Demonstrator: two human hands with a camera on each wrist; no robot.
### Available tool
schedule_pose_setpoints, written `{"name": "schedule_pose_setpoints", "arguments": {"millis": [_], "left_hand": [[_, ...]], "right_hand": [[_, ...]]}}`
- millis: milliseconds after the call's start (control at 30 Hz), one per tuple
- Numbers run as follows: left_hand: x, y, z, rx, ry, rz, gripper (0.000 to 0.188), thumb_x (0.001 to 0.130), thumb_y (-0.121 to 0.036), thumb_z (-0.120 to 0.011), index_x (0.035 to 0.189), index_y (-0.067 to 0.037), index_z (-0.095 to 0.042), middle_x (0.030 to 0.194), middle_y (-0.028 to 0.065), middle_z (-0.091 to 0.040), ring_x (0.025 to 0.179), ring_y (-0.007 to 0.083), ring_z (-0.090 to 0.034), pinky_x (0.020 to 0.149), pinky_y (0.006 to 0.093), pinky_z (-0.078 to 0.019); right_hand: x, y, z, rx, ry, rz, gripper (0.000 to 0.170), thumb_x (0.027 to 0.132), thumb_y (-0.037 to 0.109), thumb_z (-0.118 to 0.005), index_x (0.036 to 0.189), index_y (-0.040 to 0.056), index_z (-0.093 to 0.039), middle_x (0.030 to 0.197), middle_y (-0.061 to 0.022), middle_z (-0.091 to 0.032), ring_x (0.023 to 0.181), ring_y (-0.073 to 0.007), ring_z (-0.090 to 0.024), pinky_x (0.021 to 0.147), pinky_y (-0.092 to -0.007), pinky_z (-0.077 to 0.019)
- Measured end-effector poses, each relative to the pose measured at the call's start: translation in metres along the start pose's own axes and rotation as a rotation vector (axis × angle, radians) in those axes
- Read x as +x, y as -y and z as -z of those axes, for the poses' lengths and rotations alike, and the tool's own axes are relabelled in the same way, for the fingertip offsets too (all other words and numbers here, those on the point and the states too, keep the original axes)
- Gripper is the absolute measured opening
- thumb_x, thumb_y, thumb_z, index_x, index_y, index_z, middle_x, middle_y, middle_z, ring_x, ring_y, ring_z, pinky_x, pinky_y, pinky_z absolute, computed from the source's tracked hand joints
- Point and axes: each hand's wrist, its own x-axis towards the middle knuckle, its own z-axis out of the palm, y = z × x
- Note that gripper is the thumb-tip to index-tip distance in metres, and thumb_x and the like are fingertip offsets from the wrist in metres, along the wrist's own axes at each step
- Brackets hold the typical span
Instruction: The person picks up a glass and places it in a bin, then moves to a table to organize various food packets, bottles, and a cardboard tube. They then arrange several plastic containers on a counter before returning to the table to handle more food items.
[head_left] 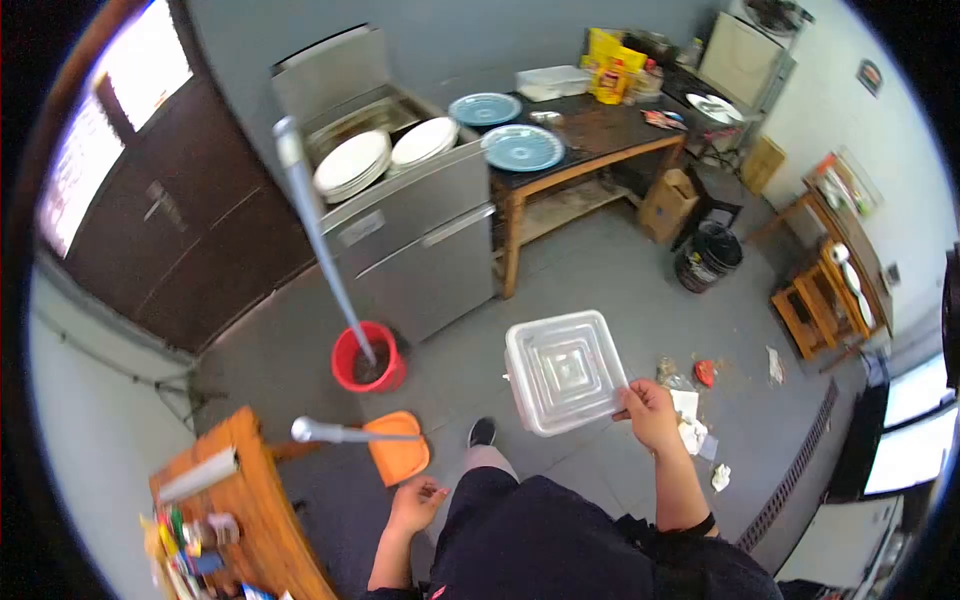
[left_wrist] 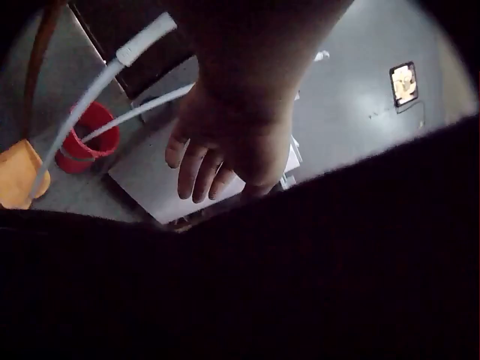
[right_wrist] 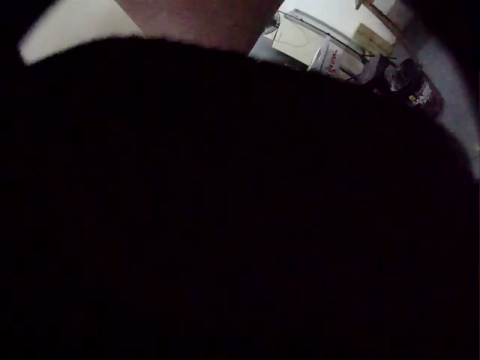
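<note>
In the head view my right hand [head_left: 652, 415] pinches the near right edge of a clear plastic container with a whitish rim [head_left: 566, 372], held above the floor. My left hand [head_left: 415, 506] hangs with loosely bent fingers and holds nothing, near an orange dustpan [head_left: 399, 448]. The left wrist view shows the same left hand [left_wrist: 225, 154] with its fingers hanging down. Dark cloth covers most of the right wrist view, and the right hand is hidden there.
A red bucket [head_left: 369, 357] with a long handle stands ahead, before a steel unit [head_left: 425, 265] bearing white plates. Blue plates [head_left: 522, 148] lie on a dark-topped table. Litter [head_left: 692, 432] lies on the floor at right; a wooden table [head_left: 255, 510] stands at lower left.
</note>
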Motion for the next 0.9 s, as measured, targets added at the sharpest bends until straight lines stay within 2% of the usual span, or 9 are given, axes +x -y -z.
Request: {"name": "schedule_pose_setpoints", "arguments": {"millis": [67, 200, 300, 400, 533, 633, 733, 800, 900], "left_hand": [[0.058, -0.008, -0.019, -0.044, 0.071, -0.093, 0.033, 0.070, -0.024, -0.067, 0.090, 0.000, -0.056, 0.076, 0.0115, -0.061, 0.068, 0.0190, -0.060, 0.062, 0.0293, -0.0467], [0.168, -0.074, -0.045, -0.011, 0.170, -0.221, 0.036, 0.070, -0.023, -0.067, 0.095, -0.001, -0.055, 0.078, 0.0104, -0.060, 0.069, 0.0179, -0.060, 0.062, 0.0290, -0.0467], [0.263, -0.105, -0.067, -0.084, 0.146, -0.359, 0.035, 0.069, -0.023, -0.068, 0.095, -0.002, -0.055, 0.078, 0.0100, -0.060, 0.069, 0.0170, -0.059, 0.062, 0.0285, -0.0464], [0.347, -0.158, -0.079, -0.166, 0.117, -0.348, 0.034, 0.069, -0.022, -0.069, 0.094, -0.004, -0.056, 0.077, 0.0083, -0.060, 0.067, 0.0158, -0.058, 0.062, 0.0279, -0.0461], [0.420, -0.255, -0.066, -0.202, 0.109, -0.425, 0.033, 0.068, -0.020, -0.069, 0.094, -0.005, -0.056, 0.076, 0.0068, -0.059, 0.069, 0.0138, -0.057, 0.063, 0.0266, -0.0457], [0.462, -0.315, -0.060, -0.190, 0.161, -0.365, 0.033, 0.068, -0.019, -0.069, 0.095, -0.005, -0.055, 0.077, 0.0073, -0.059, 0.070, 0.0132, -0.057, 0.063, 0.0264, -0.0457], [0.507, -0.344, -0.078, -0.242, 0.215, -0.472, 0.034, 0.069, -0.018, -0.069, 0.096, -0.004, -0.056, 0.078, 0.0073, -0.059, 0.071, 0.0130, -0.057, 0.064, 0.0263, -0.0456], [0.533, -0.368, -0.086, -0.184, 0.246, -0.443, 0.034, 0.069, -0.018, -0.069, 0.096, -0.004, -0.055, 0.079, 0.0071, -0.059, 0.072, 0.0132, -0.057, 0.065, 0.0263, -0.0454], [0.576, -0.386, -0.109, -0.240, 0.210, -0.436, 0.034, 0.069, -0.017, -0.069, 0.097, -0.004, -0.055, 0.080, 0.0065, -0.060, 0.073, 0.0135, -0.057, 0.067, 0.0263, -0.0452]], "right_hand": [[0.025, -0.004, 0.015, 0.016, -0.096, -0.049, 0.014, 0.082, 0.008, -0.051, 0.073, -0.0026, -0.053, 0.064, -0.0051, -0.055, 0.056, -0.0110, -0.054, 0.051, -0.0238, -0.0474], [0.103, -0.006, 0.052, 0.005, -0.190, -0.090, 0.014, 0.081, 0.009, -0.051, 0.078, -0.0037, -0.053, 0.066, -0.0059, -0.055, 0.057, -0.0118, -0.055, 0.052, -0.0239, -0.0476], [0.178, 0.002, 0.075, 0.009, -0.200, -0.056, 0.014, 0.081, 0.009, -0.051, 0.078, -0.0037, -0.053, 0.068, -0.0058, -0.055, 0.057, -0.0118, -0.055, 0.053, -0.0239, -0.0481], [0.253, 0.015, 0.102, -0.038, -0.265, -0.083, 0.013, 0.081, 0.009, -0.050, 0.077, -0.0035, -0.054, 0.067, -0.0061, -0.056, 0.056, -0.0119, -0.055, 0.052, -0.0249, -0.0494], [0.330, 0.037, 0.134, -0.103, -0.352, -0.053, 0.015, 0.082, 0.009, -0.051, 0.075, -0.0035, -0.053, 0.065, -0.0056, -0.054, 0.054, -0.0119, -0.054, 0.051, -0.0256, -0.0504], [0.374, 0.051, 0.153, 0.058, -0.418, -0.083, 0.014, 0.083, 0.010, -0.049, 0.075, -0.0009, -0.052, 0.067, -0.0050, -0.052, 0.058, -0.0129, -0.054, 0.052, -0.0260, -0.0514], [0.423, 0.053, 0.173, 0.139, -0.458, -0.066, 0.014, 0.083, 0.011, -0.048, 0.074, 0.0001, -0.052, 0.067, -0.0046, -0.051, 0.057, -0.0123, -0.053, 0.052, -0.0260, -0.0512], [0.468, 0.062, 0.183, 0.235, -0.483, -0.049, 0.016, 0.083, 0.009, -0.048, 0.071, -0.0019, -0.051, 0.066, -0.0028, -0.050, 0.056, -0.0091, -0.050, 0.051, -0.0255, -0.0514], [0.560, 0.077, 0.196, 0.239, -0.376, 0.006, 0.016, 0.083, 0.009, -0.049, 0.072, -0.0020, -0.052, 0.067, -0.0027, -0.050, 0.058, -0.0096, -0.051, 0.054, -0.0267, -0.0515]]}}
